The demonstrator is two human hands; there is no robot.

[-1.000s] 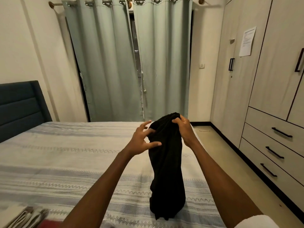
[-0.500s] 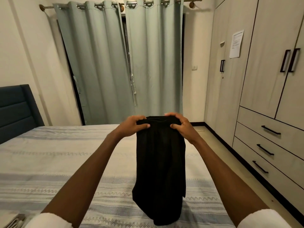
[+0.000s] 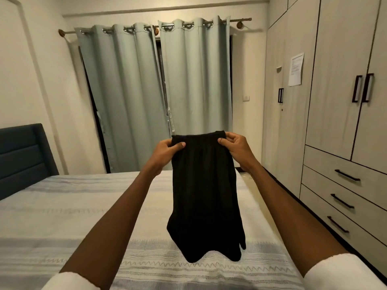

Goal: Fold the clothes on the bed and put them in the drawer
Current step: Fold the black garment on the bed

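Black shorts (image 3: 204, 197) are hanging in the air above the bed (image 3: 62, 216). The left hand (image 3: 165, 152) is pinching one end of the waistband and the right hand (image 3: 235, 148) is pinching the other. The folding is only starting. The drawers (image 3: 345, 197) on the right are all closed, so putting away is still left.
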